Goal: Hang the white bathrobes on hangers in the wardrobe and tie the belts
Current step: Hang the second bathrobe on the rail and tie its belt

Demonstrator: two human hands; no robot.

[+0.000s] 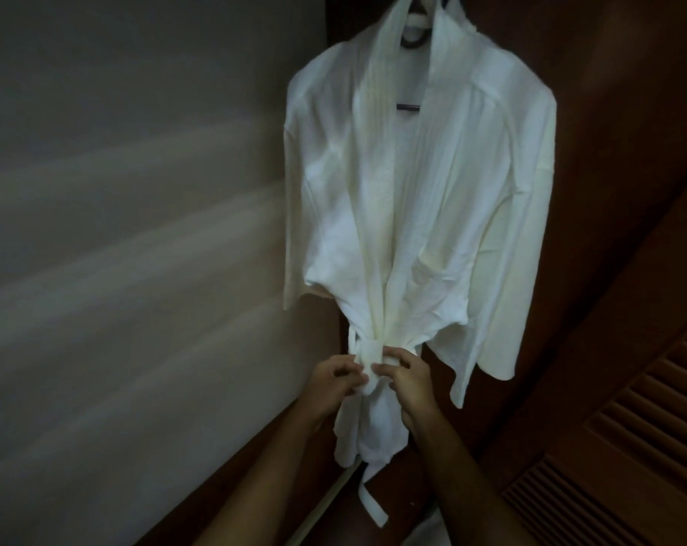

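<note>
A white bathrobe (424, 183) hangs on a dark hanger (410, 106) inside the wooden wardrobe, its front closed and gathered at the waist. The white belt (367, 354) wraps the waist in a knot at the front, and one loose end (371, 504) dangles below the hem. My left hand (334, 382) pinches the belt at the knot from the left. Against the knot's right side, my right hand (406, 378) grips the belt with curled fingers. Both hands touch at the knot.
A pale wall (137, 230) stands on the left. Dark wood of the wardrobe (609, 112) lies behind the robe, and a louvred wooden door (629, 447) is at the lower right. Something white shows at the bottom edge (424, 533).
</note>
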